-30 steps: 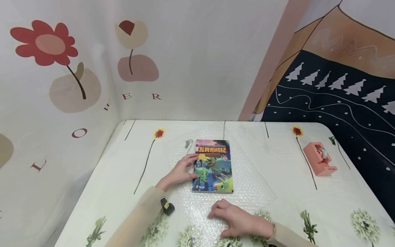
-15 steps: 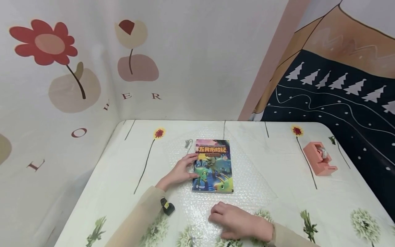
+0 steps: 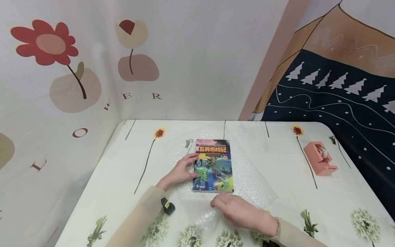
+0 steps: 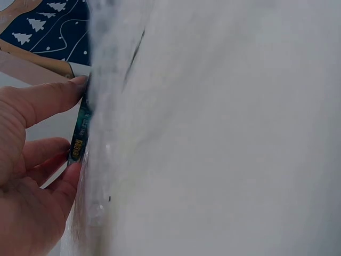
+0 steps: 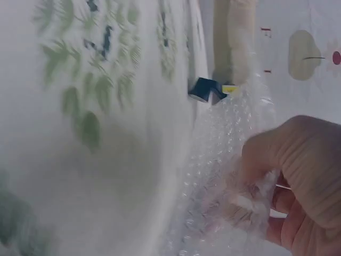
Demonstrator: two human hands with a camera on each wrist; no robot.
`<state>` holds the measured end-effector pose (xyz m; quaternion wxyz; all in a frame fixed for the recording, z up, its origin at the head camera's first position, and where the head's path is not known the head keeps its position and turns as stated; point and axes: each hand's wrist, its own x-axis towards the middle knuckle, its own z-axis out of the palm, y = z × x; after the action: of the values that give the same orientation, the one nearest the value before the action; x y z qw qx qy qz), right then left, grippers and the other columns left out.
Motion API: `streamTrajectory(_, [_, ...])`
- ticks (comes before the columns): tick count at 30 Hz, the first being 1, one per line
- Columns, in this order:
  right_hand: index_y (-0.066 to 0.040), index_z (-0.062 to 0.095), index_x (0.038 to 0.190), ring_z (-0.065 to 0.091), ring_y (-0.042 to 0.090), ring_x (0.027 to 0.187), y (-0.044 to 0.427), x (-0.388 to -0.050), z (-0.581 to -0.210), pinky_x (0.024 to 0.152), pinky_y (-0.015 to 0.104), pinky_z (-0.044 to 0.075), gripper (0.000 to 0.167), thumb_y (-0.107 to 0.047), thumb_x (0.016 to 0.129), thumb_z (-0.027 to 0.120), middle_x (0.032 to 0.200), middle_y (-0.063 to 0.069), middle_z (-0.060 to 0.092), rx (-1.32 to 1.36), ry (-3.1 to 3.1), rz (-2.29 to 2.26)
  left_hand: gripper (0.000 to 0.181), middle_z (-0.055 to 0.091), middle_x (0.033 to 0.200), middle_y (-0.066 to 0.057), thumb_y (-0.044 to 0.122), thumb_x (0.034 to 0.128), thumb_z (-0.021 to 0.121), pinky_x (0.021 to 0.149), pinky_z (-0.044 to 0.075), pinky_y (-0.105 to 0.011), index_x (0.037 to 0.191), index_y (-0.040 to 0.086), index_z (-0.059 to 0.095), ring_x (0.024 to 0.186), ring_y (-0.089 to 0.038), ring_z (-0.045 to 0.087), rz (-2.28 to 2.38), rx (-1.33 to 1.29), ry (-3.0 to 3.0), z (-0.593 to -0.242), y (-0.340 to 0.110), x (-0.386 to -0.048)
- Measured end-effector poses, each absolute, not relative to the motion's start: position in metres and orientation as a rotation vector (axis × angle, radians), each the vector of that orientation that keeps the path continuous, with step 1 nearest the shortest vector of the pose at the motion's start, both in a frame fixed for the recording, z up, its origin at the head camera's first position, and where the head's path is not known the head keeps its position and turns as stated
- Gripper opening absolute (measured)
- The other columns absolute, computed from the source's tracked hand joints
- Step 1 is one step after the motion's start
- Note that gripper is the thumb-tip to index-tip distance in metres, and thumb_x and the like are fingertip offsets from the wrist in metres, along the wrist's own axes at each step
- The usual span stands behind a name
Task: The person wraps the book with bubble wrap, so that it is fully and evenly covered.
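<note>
A colourful illustrated paperback book [image 3: 215, 171] lies flat on a sheet of clear bubble wrap [image 3: 256, 181]. My left hand [image 3: 179, 172] touches the book's left edge with its thumb and fingertips spread along it. In the left wrist view those fingertips rest against the book's narrow spine [image 4: 80, 130]. Below the book, my right hand [image 3: 236, 210] pinches the near edge of the bubble wrap, which is lifted and folding upward. The right wrist view shows the raised bubble wrap [image 5: 213, 154] between thumb and curled fingers; the fingertips are partly hidden behind it.
A pink tape dispenser [image 3: 318, 159] with a roll of clear tape stands at the right of the table. The cloth [image 3: 123, 206] under everything has a flower print. A small black device [image 3: 167, 206] sits at the left wrist. Printed curtains rise behind the table.
My right hand has closed on the near edge of the bubble wrap and raised it slightly toward the book. The left hand and the book have stayed in place.
</note>
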<state>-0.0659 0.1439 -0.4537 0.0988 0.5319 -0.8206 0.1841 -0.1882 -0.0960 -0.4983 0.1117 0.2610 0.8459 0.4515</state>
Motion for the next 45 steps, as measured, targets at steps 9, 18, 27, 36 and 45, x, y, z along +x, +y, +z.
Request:
streamTrajectory(9, [-0.004,0.058,0.101,0.060,0.012,0.075,0.145,-0.089,-0.445,0.067,0.015,0.050,0.035,0.011,0.069,0.059,0.087,0.003,0.062,1.342,-2.372,0.714,0.070,0.036,0.145,-0.015,0.007,0.0739,0.078,0.101,0.040,-0.040,0.133,-0.010,0.045,0.131,-0.033,0.035,1.310,0.764,2.481,-0.495,-0.096,-0.188])
streamTrajectory(18, [-0.003,0.064,0.086,0.052,0.004,0.060,0.147,-0.119,-0.444,0.052,0.014,0.043,0.006,0.003,0.085,0.064,0.074,0.003,0.063,1.085,-2.395,1.041,0.068,0.036,0.144,-0.017,-0.010,0.0699,0.069,0.101,0.040,-0.038,0.133,-0.011,0.044,0.131,-0.032,0.036,1.324,0.805,2.481,-0.500,-0.097,-0.191])
streamTrajectory(27, [-0.001,0.065,0.082,0.036,-0.002,0.049,0.145,-0.144,-0.453,0.044,0.019,0.036,0.005,-0.003,0.087,0.064,0.063,-0.002,0.057,0.867,-2.556,1.141,0.061,0.038,0.142,-0.020,-0.014,0.0743,0.062,0.100,0.041,-0.039,0.132,-0.012,0.044,0.128,-0.035,0.039,1.334,0.877,2.506,-0.501,-0.096,-0.190])
streamTrajectory(36, [-0.001,0.067,0.085,0.052,0.004,0.054,0.146,-0.161,-0.457,0.050,0.021,0.044,0.007,-0.006,0.088,0.065,0.068,0.002,0.063,0.857,-2.670,1.138,0.043,0.045,0.139,-0.018,0.022,0.1043,0.030,0.106,0.033,-0.045,0.135,-0.004,0.045,0.128,-0.035,0.040,1.485,0.592,2.415,-0.495,-0.097,-0.192])
streamTrajectory(45, [-0.006,0.065,0.080,0.051,0.004,0.055,0.148,-0.172,-0.465,0.051,0.020,0.044,0.006,-0.009,0.085,0.068,0.067,-0.002,0.061,0.788,-2.789,1.148,0.058,0.038,0.144,-0.016,0.028,0.0935,0.058,0.104,0.037,-0.043,0.138,-0.003,0.041,0.127,-0.034,0.042,1.425,0.565,2.356,-0.489,-0.096,-0.190])
